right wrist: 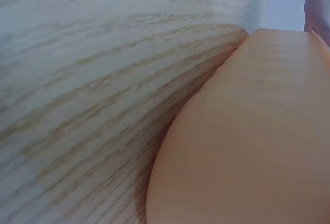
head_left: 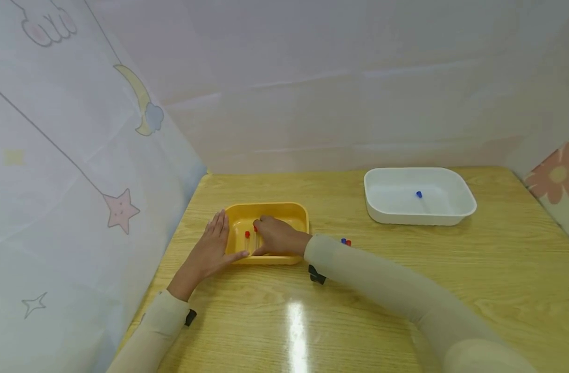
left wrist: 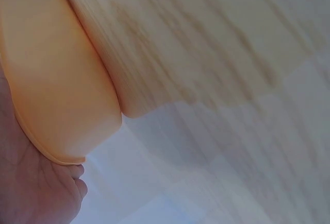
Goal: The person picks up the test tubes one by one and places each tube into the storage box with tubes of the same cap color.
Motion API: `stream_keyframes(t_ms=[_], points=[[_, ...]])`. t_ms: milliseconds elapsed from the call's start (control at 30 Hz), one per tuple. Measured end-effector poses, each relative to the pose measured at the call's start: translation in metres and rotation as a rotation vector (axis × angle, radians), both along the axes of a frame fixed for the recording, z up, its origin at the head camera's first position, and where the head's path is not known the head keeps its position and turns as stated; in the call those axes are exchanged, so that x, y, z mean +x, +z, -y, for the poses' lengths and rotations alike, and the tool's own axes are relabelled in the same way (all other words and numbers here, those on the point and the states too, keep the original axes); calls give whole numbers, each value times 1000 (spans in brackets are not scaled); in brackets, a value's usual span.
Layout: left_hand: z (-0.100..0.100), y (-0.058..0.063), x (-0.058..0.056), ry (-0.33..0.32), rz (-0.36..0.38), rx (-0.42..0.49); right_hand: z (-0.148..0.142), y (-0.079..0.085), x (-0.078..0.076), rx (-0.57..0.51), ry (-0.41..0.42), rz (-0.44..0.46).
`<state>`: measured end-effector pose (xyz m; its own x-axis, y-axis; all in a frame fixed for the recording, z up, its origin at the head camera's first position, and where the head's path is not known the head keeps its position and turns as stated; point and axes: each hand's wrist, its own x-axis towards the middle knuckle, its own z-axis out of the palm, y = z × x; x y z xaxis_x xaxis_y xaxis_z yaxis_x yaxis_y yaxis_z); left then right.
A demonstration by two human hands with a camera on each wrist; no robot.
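Watching from my distant station, I see a person's right hand (head_left: 280, 235) reaching inside a yellow tray (head_left: 266, 260), its fingertips at the cap of a red-capped tube (head_left: 255, 228); from here I cannot tell whether it grips that tube. The left hand (head_left: 209, 251) is released, fingers straight along the tray's 9 o'clock wall, thumb stretched toward 3 o'clock at the near rim. Between the hands, a second red-capped tube (head_left: 247, 235) lies in the yellow tray just beside the first, on its 9 o'clock side, both caps toward 12 o'clock

Past the right sleeve (head_left: 382, 282), at 3 o'clock from the right hand, a blue cap (head_left: 343, 241) and a red cap (head_left: 348, 243) peek out side by side, the rest hidden from me. Farther off, between 2 and 3 o'clock, a white tray (head_left: 420, 219) holds a blue-capped tube (head_left: 419, 195), well apart from the yellow tray. Both trays sit on a wood-grain surface (head_left: 247, 321). Behind, I see printed sheeting: a pink star (head_left: 121, 210) between 9 and 10 o'clock, a flower (head_left: 558, 174) near 3 o'clock
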<state>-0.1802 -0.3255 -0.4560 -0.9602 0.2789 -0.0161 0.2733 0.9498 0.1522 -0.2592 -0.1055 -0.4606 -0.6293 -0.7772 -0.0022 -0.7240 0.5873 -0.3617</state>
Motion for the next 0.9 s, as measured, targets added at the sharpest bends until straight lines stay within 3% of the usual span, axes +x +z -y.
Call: stream_keyframes(t_ms=[900], points=[[2,-6,-2,8,-1,32,2,1,5,114,2,-114]])
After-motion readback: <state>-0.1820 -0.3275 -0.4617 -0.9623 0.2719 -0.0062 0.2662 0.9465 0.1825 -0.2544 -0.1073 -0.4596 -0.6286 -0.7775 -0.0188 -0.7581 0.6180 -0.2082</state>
